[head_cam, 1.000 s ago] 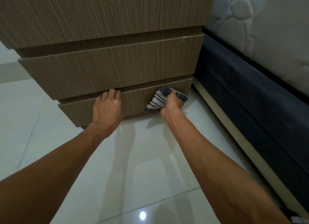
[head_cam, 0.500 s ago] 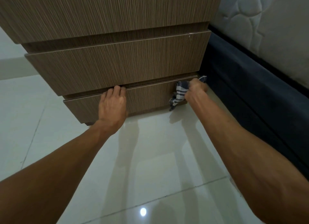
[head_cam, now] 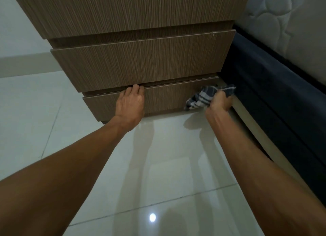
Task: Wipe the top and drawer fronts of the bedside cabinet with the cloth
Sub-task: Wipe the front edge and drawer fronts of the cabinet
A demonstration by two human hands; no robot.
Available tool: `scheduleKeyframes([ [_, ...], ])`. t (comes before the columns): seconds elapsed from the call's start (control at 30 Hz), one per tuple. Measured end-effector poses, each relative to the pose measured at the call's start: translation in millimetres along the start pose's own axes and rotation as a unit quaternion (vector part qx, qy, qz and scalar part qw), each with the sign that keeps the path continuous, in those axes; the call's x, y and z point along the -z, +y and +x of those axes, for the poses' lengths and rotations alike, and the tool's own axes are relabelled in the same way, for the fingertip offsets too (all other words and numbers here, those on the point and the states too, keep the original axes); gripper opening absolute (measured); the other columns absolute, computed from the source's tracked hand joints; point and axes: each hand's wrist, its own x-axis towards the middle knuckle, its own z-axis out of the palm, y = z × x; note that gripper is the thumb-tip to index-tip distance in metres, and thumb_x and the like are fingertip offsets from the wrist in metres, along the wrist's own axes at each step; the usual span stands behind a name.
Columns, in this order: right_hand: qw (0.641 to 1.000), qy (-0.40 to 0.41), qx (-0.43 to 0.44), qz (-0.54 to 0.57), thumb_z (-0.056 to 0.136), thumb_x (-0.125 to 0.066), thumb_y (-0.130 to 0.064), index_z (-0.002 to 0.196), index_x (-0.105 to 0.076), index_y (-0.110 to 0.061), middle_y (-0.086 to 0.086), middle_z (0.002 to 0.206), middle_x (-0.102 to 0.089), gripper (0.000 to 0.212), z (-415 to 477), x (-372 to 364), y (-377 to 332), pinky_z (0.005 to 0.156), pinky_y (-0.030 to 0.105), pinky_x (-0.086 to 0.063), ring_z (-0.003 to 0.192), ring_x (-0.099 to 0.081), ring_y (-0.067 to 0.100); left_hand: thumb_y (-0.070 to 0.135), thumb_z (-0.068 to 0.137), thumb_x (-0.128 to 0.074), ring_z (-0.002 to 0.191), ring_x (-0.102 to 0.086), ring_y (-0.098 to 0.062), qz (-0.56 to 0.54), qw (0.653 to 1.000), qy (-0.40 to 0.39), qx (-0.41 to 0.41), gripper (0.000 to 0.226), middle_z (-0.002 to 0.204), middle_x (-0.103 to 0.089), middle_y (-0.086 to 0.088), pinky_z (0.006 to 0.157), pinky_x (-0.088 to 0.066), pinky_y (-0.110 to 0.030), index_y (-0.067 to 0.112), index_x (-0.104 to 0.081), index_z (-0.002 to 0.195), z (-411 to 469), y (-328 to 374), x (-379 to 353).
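The brown wood-grain bedside cabinet (head_cam: 141, 62) fills the upper middle of the head view, with three drawer fronts stacked. My left hand (head_cam: 129, 105) lies flat on the bottom drawer front (head_cam: 164, 99), its fingertips hooked over that drawer's top edge. My right hand (head_cam: 219, 101) grips a crumpled dark blue and white striped cloth (head_cam: 202, 97) and presses it against the right end of the bottom drawer front, near the cabinet's right corner. The cabinet's top is out of view.
Glossy pale floor tiles (head_cam: 167, 174) spread below the cabinet and reflect a ceiling light. A dark blue bed base (head_cam: 275, 98) with a beige lower rail (head_cam: 255, 130) stands close on the right, with a white quilted mattress (head_cam: 291, 27) on it.
My right hand carried the cloth from the middle of the bottom drawer front to its right end, then eased slightly back left. My left hand stayed on the drawer's top edge.
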Motion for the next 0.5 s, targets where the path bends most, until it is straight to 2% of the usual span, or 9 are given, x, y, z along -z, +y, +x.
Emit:
scheduleKeyframes([
  [0.1, 0.998, 0.017, -0.013, -0.054, 0.092, -0.051, -0.005, 0.137, -0.049, -0.015, 0.005, 0.115, -0.064, 0.046, -5, -2, 28, 0.079, 0.03, -0.054, 0.092, -0.065, 0.019, 0.001, 0.077, -0.066, 0.119, -0.047, -0.03, 0.001, 1.0, -0.008, -0.022, 0.073, 0.13, -0.047, -0.013, 0.105, -0.036, -0.04, 0.003, -0.033, 0.142, -1, -6, 3],
  [0.2, 0.996, -0.012, -0.026, -0.083, 0.084, -0.052, 0.001, 0.142, -0.044, -0.017, 0.005, 0.126, -0.061, 0.061, -16, -17, 54, 0.094, 0.038, -0.053, 0.104, -0.064, 0.023, -0.004, 0.078, -0.064, 0.124, -0.044, -0.029, 0.001, 0.999, -0.007, -0.052, 0.079, 0.136, -0.044, -0.014, 0.107, -0.034, -0.039, 0.003, -0.026, 0.147, -4, -16, 4],
  [0.27, 0.994, -0.037, -0.036, -0.092, 0.084, -0.049, 0.004, 0.145, -0.039, -0.016, 0.002, 0.126, -0.058, 0.065, -27, -31, 70, 0.096, 0.035, -0.05, 0.108, -0.061, 0.024, -0.007, 0.079, -0.062, 0.13, -0.04, -0.03, 0.01, 0.997, -0.002, -0.072, 0.081, 0.142, -0.04, -0.017, 0.111, -0.031, -0.038, 0.002, -0.022, 0.149, -8, -22, 3],
  [0.37, 0.991, -0.055, -0.059, -0.108, 0.086, -0.05, 0.004, 0.146, -0.035, -0.01, 0.01, 0.132, -0.056, 0.063, -38, -47, 96, 0.098, 0.035, -0.048, 0.113, -0.059, 0.027, -0.006, 0.079, -0.064, 0.138, -0.032, -0.031, 0.028, 0.997, -0.009, -0.076, 0.086, 0.15, -0.032, -0.018, 0.116, -0.024, -0.039, 0.003, -0.016, 0.15, -15, -35, -1],
  [0.5, 0.983, -0.087, -0.118, -0.112, 0.088, -0.05, 0.002, 0.141, -0.042, -0.005, 0.012, 0.134, -0.057, 0.054, -54, -56, 130, 0.102, 0.039, -0.047, 0.113, -0.06, 0.027, -0.004, 0.074, -0.071, 0.136, -0.035, -0.033, 0.048, 0.996, -0.009, -0.07, 0.091, 0.148, -0.035, -0.019, 0.115, -0.025, -0.041, 0.002, -0.019, 0.149, -25, -56, -4],
])
